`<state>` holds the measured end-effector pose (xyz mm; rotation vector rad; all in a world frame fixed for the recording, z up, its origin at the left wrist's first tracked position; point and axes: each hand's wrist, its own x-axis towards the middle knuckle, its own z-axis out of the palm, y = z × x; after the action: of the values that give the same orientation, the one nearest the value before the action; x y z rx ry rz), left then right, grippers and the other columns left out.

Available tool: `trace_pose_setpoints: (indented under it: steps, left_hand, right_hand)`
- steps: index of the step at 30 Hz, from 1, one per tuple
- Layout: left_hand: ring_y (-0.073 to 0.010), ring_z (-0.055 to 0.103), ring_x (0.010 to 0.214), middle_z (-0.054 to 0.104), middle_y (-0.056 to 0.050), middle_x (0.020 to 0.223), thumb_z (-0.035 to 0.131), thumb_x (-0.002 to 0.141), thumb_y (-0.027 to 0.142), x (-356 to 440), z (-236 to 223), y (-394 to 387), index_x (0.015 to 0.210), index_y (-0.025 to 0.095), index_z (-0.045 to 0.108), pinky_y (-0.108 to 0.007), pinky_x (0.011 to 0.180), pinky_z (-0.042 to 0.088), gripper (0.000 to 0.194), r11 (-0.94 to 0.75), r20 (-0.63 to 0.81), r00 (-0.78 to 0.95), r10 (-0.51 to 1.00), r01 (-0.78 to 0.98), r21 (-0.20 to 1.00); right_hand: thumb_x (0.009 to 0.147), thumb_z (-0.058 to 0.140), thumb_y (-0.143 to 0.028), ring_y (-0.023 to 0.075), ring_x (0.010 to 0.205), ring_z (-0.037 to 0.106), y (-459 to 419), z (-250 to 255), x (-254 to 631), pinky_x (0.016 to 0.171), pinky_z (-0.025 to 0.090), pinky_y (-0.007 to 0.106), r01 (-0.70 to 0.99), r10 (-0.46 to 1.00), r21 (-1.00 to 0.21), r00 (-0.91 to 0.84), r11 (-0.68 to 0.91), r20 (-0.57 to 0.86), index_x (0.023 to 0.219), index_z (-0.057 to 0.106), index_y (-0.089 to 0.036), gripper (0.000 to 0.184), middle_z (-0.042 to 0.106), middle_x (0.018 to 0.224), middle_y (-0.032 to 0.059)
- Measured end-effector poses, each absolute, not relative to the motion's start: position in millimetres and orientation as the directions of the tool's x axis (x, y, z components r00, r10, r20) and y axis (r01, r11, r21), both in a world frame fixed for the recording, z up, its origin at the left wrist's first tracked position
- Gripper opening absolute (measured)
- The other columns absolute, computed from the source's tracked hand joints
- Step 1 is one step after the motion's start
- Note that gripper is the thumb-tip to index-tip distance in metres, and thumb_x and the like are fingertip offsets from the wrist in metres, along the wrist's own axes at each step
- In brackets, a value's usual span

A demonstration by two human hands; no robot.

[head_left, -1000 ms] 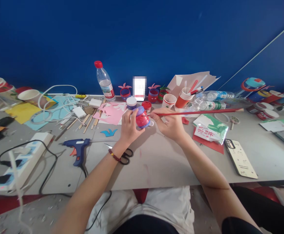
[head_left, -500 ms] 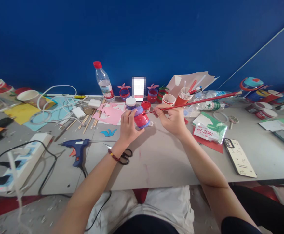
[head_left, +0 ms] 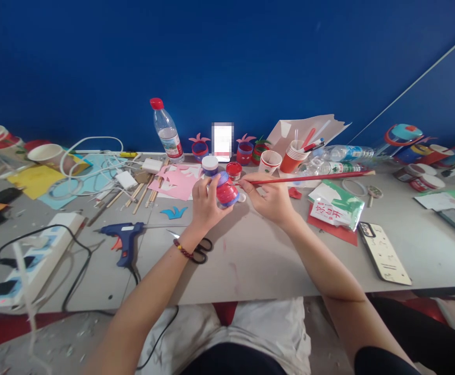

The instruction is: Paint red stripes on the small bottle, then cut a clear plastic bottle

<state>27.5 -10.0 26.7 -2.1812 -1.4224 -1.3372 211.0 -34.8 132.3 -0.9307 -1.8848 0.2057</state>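
Note:
My left hand is closed around a small painted cup, red in the middle with blue-purple bands at its ends, held tilted above the table. In my right hand is a long red paintbrush, pinched near its tip, its handle reaching out to the right. The brush tip is at the red side of the cup; whether it touches I cannot tell. Just behind stand an uncapped jar of red paint and a white-lidded jar. A blue paper leaf crown lies left of my left hand.
Scissors lie under my left forearm, with a blue glue gun and a power strip further left. A bottle stands at the back. Paper cups are behind my right hand; a phone lies right.
The paintbrush's handle end has swung down, so the brush lies nearer level. My right hand has shifted slightly down and left. The cup stays nearly in place in my left hand.

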Motion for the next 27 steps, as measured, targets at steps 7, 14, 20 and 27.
trace_pose_setpoints:
  steps: [7,14,20,27]
  left_hand:
    - [-0.0353,0.052,0.119,0.053,-0.017,0.125,0.08,0.065,0.042,28.1,25.3,-10.4,0.139,0.018,0.048,-0.053,0.108,0.039,0.084,-0.51,0.746,0.111,0.656,0.794,0.331]
    - [-0.0352,0.052,0.118,0.054,-0.016,0.122,0.081,0.063,0.042,26.9,23.2,-8.1,0.138,0.018,0.049,-0.053,0.107,0.04,0.085,-0.51,0.761,0.099,0.642,0.796,0.327]
    - [-0.035,0.051,0.117,0.054,-0.016,0.121,0.082,0.063,0.046,25.9,25.1,-7.8,0.139,0.017,0.047,-0.053,0.106,0.04,0.089,-0.516,0.779,0.08,0.622,0.79,0.331]
    - [-0.0348,0.053,0.116,0.056,-0.016,0.119,0.081,0.063,0.052,24.7,26.3,-8.0,0.138,0.016,0.048,-0.051,0.105,0.041,0.09,-0.517,0.772,0.1,0.628,0.794,0.318]
  right_hand:
    - [0.096,0.056,-0.03,0.0184,0.071,0.068,-41.0,134.5,202.2,0.07,0.057,0.033,0.401,0.72,-0.605,-0.268,0.688,0.64,0.085,0.075,-0.021,0.023,0.076,0.081,0.0054]
    - [0.094,0.056,-0.029,0.0182,0.066,0.066,-37.6,134.5,202.5,0.064,0.056,0.032,0.437,0.727,-0.602,-0.216,0.669,0.651,0.079,0.074,-0.022,0.025,0.076,0.078,0.0043]
    - [0.094,0.055,-0.024,0.0198,0.068,0.068,-33.2,139.5,213.0,0.065,0.056,0.034,0.517,0.673,-0.516,-0.169,0.683,0.72,0.078,0.072,-0.022,0.023,0.076,0.078,0.0044]
    - [0.096,0.055,-0.026,0.0225,0.077,0.07,-27.4,125.3,215.2,0.072,0.055,0.036,0.583,0.676,-0.467,-0.205,0.665,0.708,0.085,0.073,-0.023,0.021,0.076,0.083,0.006]
